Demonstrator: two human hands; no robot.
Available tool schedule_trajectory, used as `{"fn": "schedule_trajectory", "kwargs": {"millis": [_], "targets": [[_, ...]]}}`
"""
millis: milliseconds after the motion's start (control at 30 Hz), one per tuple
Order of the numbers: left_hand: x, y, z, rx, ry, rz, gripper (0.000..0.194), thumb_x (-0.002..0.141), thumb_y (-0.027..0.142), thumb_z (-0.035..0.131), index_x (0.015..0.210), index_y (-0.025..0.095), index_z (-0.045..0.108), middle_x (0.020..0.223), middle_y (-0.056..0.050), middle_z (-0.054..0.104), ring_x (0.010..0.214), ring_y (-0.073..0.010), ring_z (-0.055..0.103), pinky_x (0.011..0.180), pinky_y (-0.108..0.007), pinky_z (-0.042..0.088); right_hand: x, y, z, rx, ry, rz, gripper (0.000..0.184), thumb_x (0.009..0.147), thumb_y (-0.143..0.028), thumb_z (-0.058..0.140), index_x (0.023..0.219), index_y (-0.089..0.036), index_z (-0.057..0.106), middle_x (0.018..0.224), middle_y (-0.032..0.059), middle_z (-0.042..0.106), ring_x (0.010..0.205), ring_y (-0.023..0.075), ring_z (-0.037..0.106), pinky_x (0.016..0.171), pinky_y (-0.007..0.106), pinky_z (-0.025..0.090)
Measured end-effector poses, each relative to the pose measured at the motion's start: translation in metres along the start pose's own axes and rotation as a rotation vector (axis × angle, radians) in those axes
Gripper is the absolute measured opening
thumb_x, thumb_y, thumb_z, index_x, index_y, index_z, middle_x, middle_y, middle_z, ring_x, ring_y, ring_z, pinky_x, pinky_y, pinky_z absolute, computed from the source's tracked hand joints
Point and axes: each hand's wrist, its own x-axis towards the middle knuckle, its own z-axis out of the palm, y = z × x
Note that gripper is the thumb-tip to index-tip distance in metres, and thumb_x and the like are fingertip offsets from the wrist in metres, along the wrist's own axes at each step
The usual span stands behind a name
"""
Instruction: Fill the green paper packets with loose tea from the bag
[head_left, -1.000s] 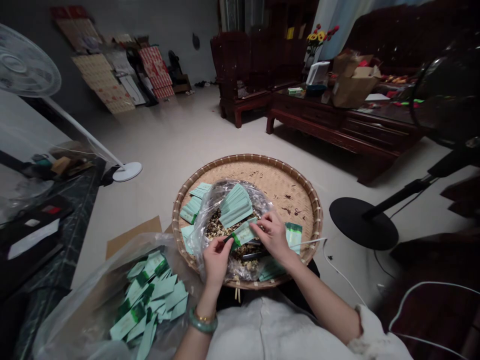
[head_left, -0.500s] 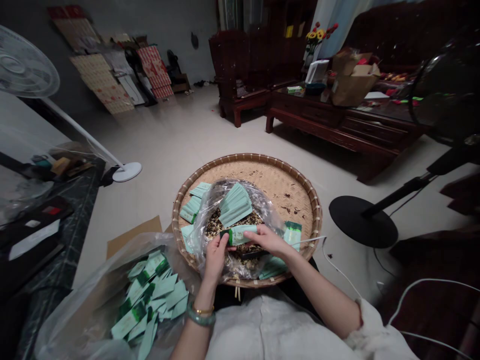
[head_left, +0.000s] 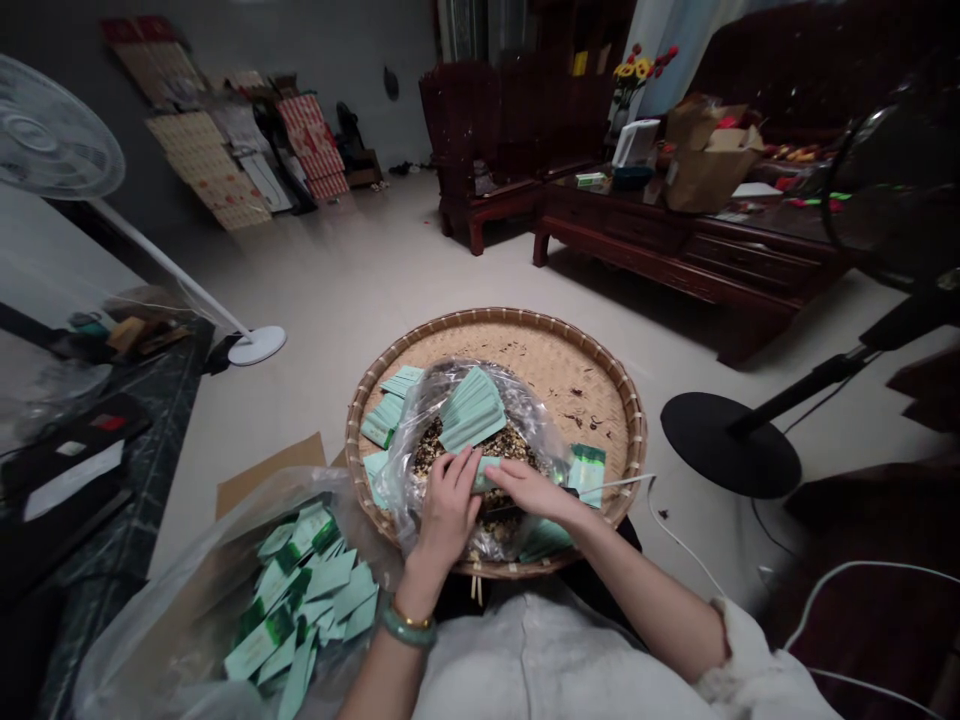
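Over the clear plastic bag [head_left: 405, 470] of dark and pale loose dried bits [head_left: 514, 442], both my hands are on one small green packet [head_left: 484, 476]. My right hand [head_left: 529, 487] pinches its right part. My left hand [head_left: 448, 505] lies over its left end with the fingers curled down, hiding most of that side. A fanned stack of pale green packets [head_left: 472, 408] rests on the loose bits just beyond. Under my right hand is a dark object [head_left: 501, 512], mostly hidden; a white cord [head_left: 626, 483] runs rightward from beside that hand.
The round woven tray [head_left: 551, 335] carries more packets [head_left: 586, 470] along its sides. At lower left, a large plastic bag [head_left: 172, 600] holds many green packets. A white fan [head_left: 259, 345] stands left, a black fan [head_left: 731, 445] right, and a wooden table [head_left: 615, 222] beyond.
My left hand has moved from pinching the packet's dark green end to lying over it, fingers across the top. My right hand still holds the other part.
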Motion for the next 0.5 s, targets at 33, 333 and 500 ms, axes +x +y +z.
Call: {"fn": "schedule_trajectory", "kwargs": {"millis": [33, 333, 500], "targets": [[0.0, -0.002, 0.002, -0.03, 0.002, -0.001, 0.064, 0.075, 0.002, 0.055, 0.135, 0.018, 0.041, 0.13, -0.011, 0.054, 0.113, -0.0276, 0.045, 0.098, -0.048, 0.041, 0.0, 0.0, 0.0, -0.015, -0.009, -0.016, 0.038, 0.086, -0.05, 0.049, 0.085, -0.016, 0.066, 0.078, 0.0007, 0.067, 0.078, 0.0165, 0.058, 0.077, 0.032, 0.049], [-0.003, -0.007, 0.006, -0.216, 0.024, -0.086, 0.048, 0.074, 0.012, 0.059, 0.121, 0.021, 0.054, 0.11, -0.009, 0.063, 0.104, -0.0252, 0.055, 0.093, -0.047, 0.045, -0.008, -0.024, -0.015, -0.096, -0.183, -0.031, 0.04, 0.086, -0.05, 0.05, 0.066, -0.016, 0.06, 0.059, -0.0034, 0.054, 0.054, 0.0098, 0.047, 0.053, 0.021, 0.042], [-0.002, -0.011, 0.006, -0.221, 0.114, -0.182, 0.042, 0.071, 0.014, 0.062, 0.112, 0.021, 0.06, 0.105, -0.008, 0.066, 0.099, -0.0243, 0.059, 0.088, -0.043, 0.048, -0.005, -0.026, -0.037, 0.185, 0.009, 0.043, 0.045, 0.09, -0.051, 0.04, 0.102, -0.014, 0.064, 0.093, 0.0093, 0.07, 0.086, 0.0186, 0.066, 0.073, 0.032, 0.053]]}}
